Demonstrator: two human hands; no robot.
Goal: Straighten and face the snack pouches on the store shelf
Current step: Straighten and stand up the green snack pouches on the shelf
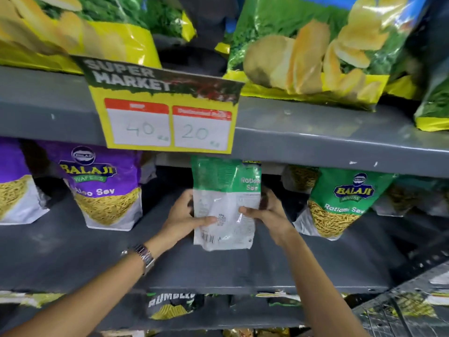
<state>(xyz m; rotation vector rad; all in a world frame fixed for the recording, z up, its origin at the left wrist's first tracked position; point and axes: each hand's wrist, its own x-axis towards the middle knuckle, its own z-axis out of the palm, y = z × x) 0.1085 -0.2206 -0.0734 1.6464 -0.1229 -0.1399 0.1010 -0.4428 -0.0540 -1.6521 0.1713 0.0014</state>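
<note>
A green and white Ratlami Sev pouch point(224, 203) stands in the middle of the grey shelf point(97, 259), its printed back side with a barcode turned toward me. My left hand point(184, 215) grips its left edge, thumb across the white lower part. My right hand point(266, 214) grips its right edge, fingers behind the pouch. To the right stands another green Ratlami Sev pouch point(340, 203), front side out and tilted. At the left stands a purple Aloo Sev pouch point(107, 188), with another purple pouch point(14, 183) at the frame's edge.
A yellow price sign point(167, 105) hangs from the shelf above, just over the held pouch. Big green and yellow chip bags point(315, 49) fill the upper shelf. More bags point(170, 307) lie on the shelf below. A wire basket point(413, 307) shows at lower right.
</note>
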